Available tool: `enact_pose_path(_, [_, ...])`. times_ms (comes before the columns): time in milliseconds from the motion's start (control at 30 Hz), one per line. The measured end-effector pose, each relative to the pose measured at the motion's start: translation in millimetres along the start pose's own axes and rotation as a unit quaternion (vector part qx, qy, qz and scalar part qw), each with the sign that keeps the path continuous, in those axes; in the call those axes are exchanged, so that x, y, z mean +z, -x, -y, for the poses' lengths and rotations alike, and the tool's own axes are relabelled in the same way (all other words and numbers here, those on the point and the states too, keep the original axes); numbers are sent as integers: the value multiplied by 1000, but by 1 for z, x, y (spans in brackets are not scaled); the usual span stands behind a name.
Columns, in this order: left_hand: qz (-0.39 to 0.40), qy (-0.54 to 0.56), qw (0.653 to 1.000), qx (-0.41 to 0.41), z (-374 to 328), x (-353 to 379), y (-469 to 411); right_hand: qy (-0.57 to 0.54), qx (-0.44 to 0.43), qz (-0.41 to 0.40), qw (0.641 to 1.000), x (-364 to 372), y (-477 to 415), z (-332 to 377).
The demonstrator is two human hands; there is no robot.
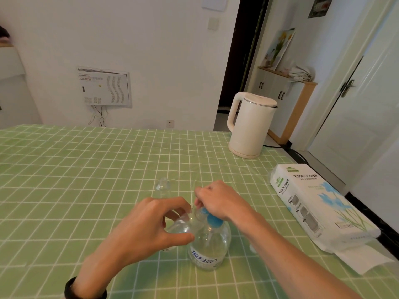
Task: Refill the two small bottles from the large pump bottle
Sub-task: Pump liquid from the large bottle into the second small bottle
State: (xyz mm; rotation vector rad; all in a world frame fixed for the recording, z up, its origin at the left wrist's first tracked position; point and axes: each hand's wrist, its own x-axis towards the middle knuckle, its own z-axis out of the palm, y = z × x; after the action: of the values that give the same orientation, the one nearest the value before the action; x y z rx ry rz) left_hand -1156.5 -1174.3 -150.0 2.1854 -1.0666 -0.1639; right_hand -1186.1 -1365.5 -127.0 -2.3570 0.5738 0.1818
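Observation:
The large clear pump bottle (208,244) with a blue pump head and a blue-lettered label stands on the green checked tablecloth near the front. My right hand (218,199) rests on top of the blue pump head. My left hand (151,225) holds a small clear bottle (180,226) tilted against the pump's spout. A second small clear bottle (163,187) stands upright on the cloth just behind my left hand, apart from both hands.
A cream electric kettle (250,126) stands at the back right of the table (75,169). A white pack of tissue paper (319,206) lies along the right edge, one sheet sticking out at its front. A white door and a cabinet are off to the right.

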Motion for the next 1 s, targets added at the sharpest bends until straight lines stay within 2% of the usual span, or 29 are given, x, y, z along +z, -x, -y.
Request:
enact_pose_path(333, [-8, 16, 1000, 5, -3, -1, 2, 27, -23, -26, 999, -6, -1, 1])
enact_pose_path(567, [1, -6, 1000, 12, 1, 0, 1, 7, 0, 1, 1000, -1, -3, -1])
enact_pose_path(867, [-10, 12, 1000, 16, -1, -1, 3, 26, -11, -16, 999, -8, -3, 2])
enact_pose_path(1000, [-10, 1, 1000, 20, 1, 0, 2, 1, -1, -10, 1000, -3, -5, -1])
